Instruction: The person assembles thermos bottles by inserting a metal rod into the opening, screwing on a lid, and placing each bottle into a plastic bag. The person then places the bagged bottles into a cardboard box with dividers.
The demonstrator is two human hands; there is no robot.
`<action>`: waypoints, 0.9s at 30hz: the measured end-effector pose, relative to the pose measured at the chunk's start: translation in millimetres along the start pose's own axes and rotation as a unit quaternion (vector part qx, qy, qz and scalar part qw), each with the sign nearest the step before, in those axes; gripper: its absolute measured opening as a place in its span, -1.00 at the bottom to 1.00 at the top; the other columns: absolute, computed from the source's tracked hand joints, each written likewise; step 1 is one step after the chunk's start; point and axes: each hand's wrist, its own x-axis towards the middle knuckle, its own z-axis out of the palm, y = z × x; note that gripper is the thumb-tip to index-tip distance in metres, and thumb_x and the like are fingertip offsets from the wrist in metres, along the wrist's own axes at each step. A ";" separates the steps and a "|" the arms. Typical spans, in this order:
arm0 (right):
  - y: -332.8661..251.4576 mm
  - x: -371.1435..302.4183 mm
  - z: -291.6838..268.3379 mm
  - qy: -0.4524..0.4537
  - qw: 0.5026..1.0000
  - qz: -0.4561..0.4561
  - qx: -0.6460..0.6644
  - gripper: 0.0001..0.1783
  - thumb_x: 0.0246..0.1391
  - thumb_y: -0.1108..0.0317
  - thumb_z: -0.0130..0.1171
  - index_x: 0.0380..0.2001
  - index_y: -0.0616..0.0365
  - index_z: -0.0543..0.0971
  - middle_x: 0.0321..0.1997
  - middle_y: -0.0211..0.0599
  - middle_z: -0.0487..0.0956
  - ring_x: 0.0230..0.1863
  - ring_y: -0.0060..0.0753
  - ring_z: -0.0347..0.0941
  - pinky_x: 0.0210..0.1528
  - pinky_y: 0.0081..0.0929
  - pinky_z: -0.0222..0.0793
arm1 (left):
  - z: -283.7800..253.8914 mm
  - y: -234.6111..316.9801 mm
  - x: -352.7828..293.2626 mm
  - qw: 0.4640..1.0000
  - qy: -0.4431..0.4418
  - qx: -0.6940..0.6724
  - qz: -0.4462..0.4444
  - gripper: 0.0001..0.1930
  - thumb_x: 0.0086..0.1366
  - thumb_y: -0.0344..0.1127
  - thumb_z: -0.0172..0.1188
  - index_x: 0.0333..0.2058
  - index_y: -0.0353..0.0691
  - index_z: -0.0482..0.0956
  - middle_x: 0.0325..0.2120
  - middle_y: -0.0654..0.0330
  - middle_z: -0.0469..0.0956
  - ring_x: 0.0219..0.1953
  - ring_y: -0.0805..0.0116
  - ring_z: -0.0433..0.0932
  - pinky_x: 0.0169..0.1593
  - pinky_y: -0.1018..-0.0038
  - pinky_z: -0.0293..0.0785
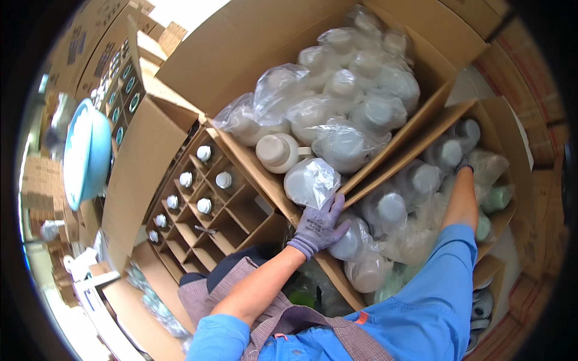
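Observation:
My left hand (319, 227), in a light purple knit glove, lies over the edges where two cardboard boxes meet, fingers and thumb apart. Just beyond its fingertips is a jug wrapped in clear plastic (311, 182) in the large box (373, 178). A bare cream-white jug with a round lid and handle (278, 151) lies near it. My right arm reaches into the right-hand box (497, 231), among plastic-wrapped containers with pale round lids (425, 179). Only a bit of my gloved right hand (464, 165) shows; its fingers are hidden.
More plastic-wrapped jugs (367, 63) fill the large box. To the left stands a box with cardboard dividers (232, 218), several white-capped bottles (223, 180) in its cells. A light-blue basin (89, 155) is further left. Stacked cartons (512, 90) line the right side.

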 end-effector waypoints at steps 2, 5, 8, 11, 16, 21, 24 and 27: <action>-2.7 -16.2 -11.8 0.000 0.999 0.033 0.034 -0.55 0.18 0.08 0.11 -0.02 0.21 0.55 -0.08 -0.25 0.58 -0.08 -0.32 0.46 0.02 -0.42 0.34 | -1.4 0.1 1.7 1.000 0.020 0.009 0.020 -0.26 0.15 0.05 0.23 0.18 -0.30 0.28 0.02 -0.08 0.42 -0.04 -0.02 0.50 -0.07 0.19 0.48; -21.0 -54.7 -37.2 0.001 0.994 0.065 0.086 -0.56 0.18 0.07 0.14 -0.03 0.18 0.54 -0.11 -0.25 0.57 -0.09 -0.33 0.46 -0.01 -0.44 0.36 | 5.6 1.2 1.3 1.000 0.011 0.000 0.016 -0.26 0.15 0.07 0.21 0.19 -0.29 0.28 0.02 -0.11 0.42 -0.02 -0.09 0.48 0.03 0.16 0.42; -55.1 -101.6 -56.1 0.006 0.999 -0.024 0.024 -0.56 0.17 0.06 0.17 -0.03 0.15 0.54 -0.14 -0.24 0.57 -0.11 -0.34 0.46 -0.04 -0.46 0.38 | 5.3 0.4 4.5 1.000 0.015 -0.012 0.013 -0.26 0.15 0.10 0.20 0.16 -0.30 0.32 0.02 -0.14 0.42 0.00 -0.11 0.45 0.06 0.16 0.40; -120.7 -210.6 -35.9 0.056 0.981 -0.184 -0.006 -0.55 0.16 0.18 0.22 0.02 0.26 0.51 0.03 -0.31 0.52 0.01 -0.43 0.40 0.06 -0.47 0.30 | 2.0 -0.8 3.0 0.999 -0.009 -0.045 -0.017 -0.26 0.15 0.12 0.20 0.16 -0.32 0.33 0.05 -0.14 0.39 0.05 -0.08 0.43 0.08 0.19 0.37; -174.4 -416.6 0.4 -0.001 0.952 -0.306 -0.010 -0.54 0.14 0.26 0.23 0.04 0.33 0.49 0.09 -0.23 0.49 0.04 -0.43 0.40 0.10 -0.44 0.29 | 3.2 -9.3 3.6 0.991 0.053 -0.124 0.018 -0.33 0.21 0.14 0.15 0.12 -0.28 0.40 0.04 -0.15 0.43 0.08 -0.10 0.42 0.16 0.15 0.32; -123.4 -547.4 103.6 -0.120 0.923 -0.353 0.091 -0.63 0.06 0.44 0.22 -0.04 0.28 0.50 0.08 -0.09 0.46 0.12 -0.15 0.36 0.18 -0.34 0.23 | -120.4 -17.6 1.9 0.559 0.050 -0.767 -0.311 -0.54 0.39 0.18 -0.04 -0.14 -0.13 0.49 -0.35 0.31 0.45 -0.34 0.46 0.45 -0.24 0.53 0.47; -91.0 -638.3 194.6 -0.349 0.831 -0.422 0.096 -0.66 -0.07 0.49 0.29 -0.15 0.24 0.53 0.19 0.02 0.38 0.23 0.00 0.29 0.26 -0.22 0.17 | -210.2 -84.9 -84.9 0.645 0.189 -0.737 -0.069 -0.43 0.36 0.30 -0.10 -0.13 -0.14 0.48 -0.35 0.32 0.50 -0.32 0.51 0.49 -0.19 0.47 0.50; -86.5 -693.2 256.6 -0.516 0.632 -0.577 0.035 -0.65 -0.17 0.56 0.32 -0.22 0.19 0.55 0.21 0.07 0.39 0.28 0.10 0.28 0.30 -0.11 0.15 | -276.6 -121.2 -226.9 0.841 0.336 -0.382 -0.183 -0.61 0.41 0.03 -0.03 -0.20 -0.21 0.54 -0.29 0.19 0.54 -0.25 0.45 0.52 -0.20 0.47 0.54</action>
